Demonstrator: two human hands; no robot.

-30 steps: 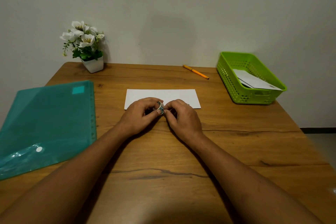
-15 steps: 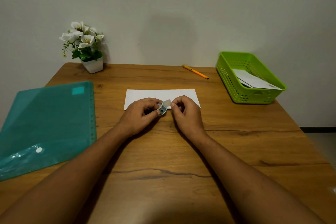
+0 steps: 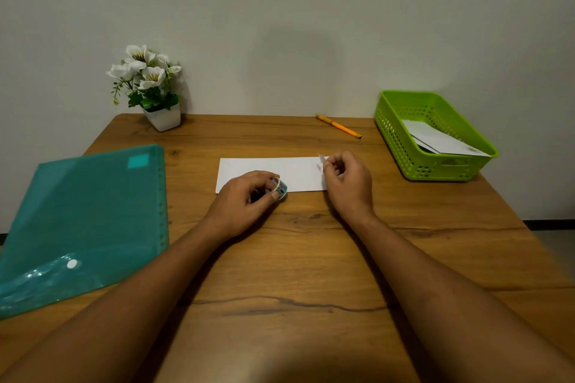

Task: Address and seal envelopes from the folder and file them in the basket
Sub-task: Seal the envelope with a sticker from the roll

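Note:
A white envelope [image 3: 298, 172] lies flat in the middle of the wooden table. My left hand [image 3: 245, 199] rests on its near left edge and grips a small roll of tape [image 3: 279, 188]. My right hand [image 3: 347, 179] is at the envelope's right end, fingers pinched on a thin clear strip of tape [image 3: 320, 160] pulled out from the roll. The teal plastic folder [image 3: 84, 218] lies shut at the left. The green basket [image 3: 432, 134] stands at the back right with envelopes [image 3: 438, 140] inside.
An orange pen [image 3: 338, 126] lies near the back edge, left of the basket. A white pot of white flowers [image 3: 149, 87] stands at the back left against the wall. The table's right edge runs just past the basket.
My right hand has moved right, away from the roll, drawing tape out along the envelope. My left hand has stayed in place with the roll.

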